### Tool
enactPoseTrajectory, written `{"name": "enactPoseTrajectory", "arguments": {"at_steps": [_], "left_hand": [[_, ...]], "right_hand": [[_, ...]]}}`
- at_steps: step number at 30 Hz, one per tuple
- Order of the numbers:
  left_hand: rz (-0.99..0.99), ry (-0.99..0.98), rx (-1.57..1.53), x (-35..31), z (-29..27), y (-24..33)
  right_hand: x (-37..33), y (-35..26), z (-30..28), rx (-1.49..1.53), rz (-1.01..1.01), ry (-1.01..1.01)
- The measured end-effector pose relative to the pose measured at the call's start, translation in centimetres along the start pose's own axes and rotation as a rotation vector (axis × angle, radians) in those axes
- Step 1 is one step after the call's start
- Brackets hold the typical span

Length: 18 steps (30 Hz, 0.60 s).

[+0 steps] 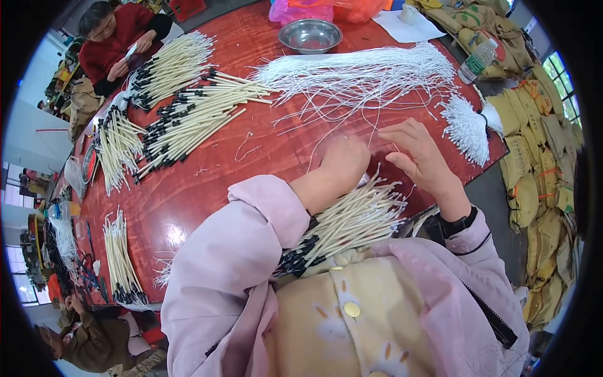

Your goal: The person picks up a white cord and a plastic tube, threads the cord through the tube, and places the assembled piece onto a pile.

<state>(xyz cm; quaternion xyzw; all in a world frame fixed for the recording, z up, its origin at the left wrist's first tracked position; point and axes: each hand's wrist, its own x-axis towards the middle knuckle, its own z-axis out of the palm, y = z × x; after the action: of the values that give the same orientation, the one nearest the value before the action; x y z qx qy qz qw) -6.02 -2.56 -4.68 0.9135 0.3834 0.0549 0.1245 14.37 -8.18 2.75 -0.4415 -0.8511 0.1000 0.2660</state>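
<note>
My left hand [345, 164] is closed, palm down, over the red table, with a thin white string running into its fingers. A small pale piece below the fist is mostly hidden. To its right, my right hand [416, 156] is raised with the thumb and fingers apart, close to another strand. Under both hands lies a bundle of cream sticks [352, 220] with black ends toward my left and white string tips toward my right. Beyond the hands, a long spread of loose white strings [352, 72] covers the table.
Several more cream stick bundles [198, 116] lie at the left. A metal bowl [310, 36] stands at the far side, a plastic bottle [478, 61] at the far right. A tied white string bunch [468, 129] lies near the right edge. Another person [119, 44] works at the far left.
</note>
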Motion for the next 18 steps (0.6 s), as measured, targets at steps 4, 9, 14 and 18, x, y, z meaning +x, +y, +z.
{"name": "enactPoseTrajectory", "arguments": {"at_steps": [4,9,14,18], "left_hand": [[0.160,0.157,-0.162,-2.3,-1.5,-2.2],[-0.152,0.120,-0.521,-11.0,-8.5,-6.1],[-0.471,0.096,-0.468,-20.0,-7.9,-12.4],[-0.388,0.242,-0.416,-22.7,-6.4,-13.7]], "right_hand": [[1.0,-0.1,1.1,0.017,-0.028,-0.014],[1.4,0.3,1.4,0.023,-0.033,-0.063],[3.6,0.5,2.8,0.031,-0.078,-0.112],[6.7,-0.6,5.8,0.040,-0.135,-0.164]]}}
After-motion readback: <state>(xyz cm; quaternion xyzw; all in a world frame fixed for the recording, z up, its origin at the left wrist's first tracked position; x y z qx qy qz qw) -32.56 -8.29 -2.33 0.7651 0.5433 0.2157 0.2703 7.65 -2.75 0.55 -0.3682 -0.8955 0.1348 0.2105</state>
